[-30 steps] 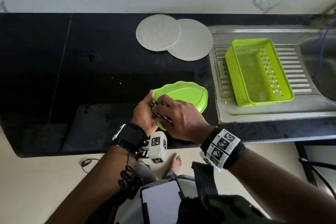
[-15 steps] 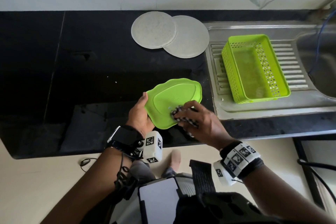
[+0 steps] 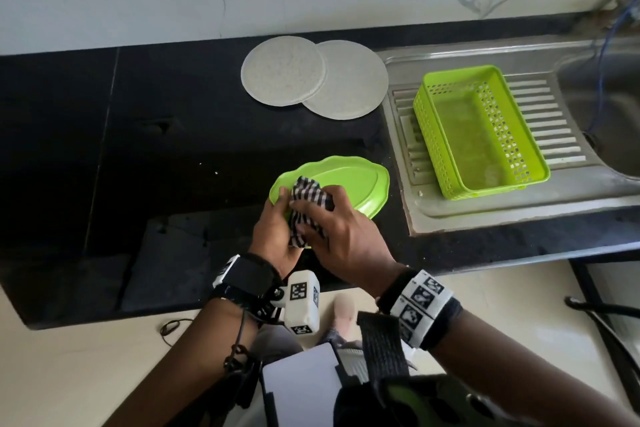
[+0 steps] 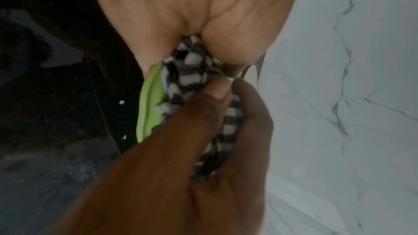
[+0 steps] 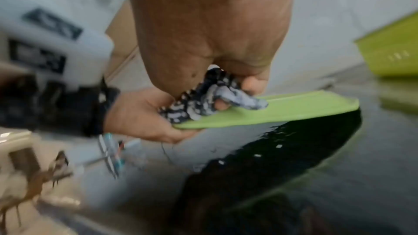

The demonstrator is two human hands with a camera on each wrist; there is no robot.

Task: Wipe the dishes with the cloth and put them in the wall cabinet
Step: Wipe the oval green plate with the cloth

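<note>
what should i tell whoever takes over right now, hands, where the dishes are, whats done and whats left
Left hand grips the near end of the green plate, held above the black counter.
Right hand holds the checked cloth bunched in its fingers, pressed on the plate's near end.
Two round grey plates lie overlapping at the back of the counter; the green basket on the sink drainer holds no dishes.
Done: wiping of the green plate under way.
Left: finish it and put it in the wall cabinet, which is out of view. Whether the grey plates are wiped cannot be told.
</note>
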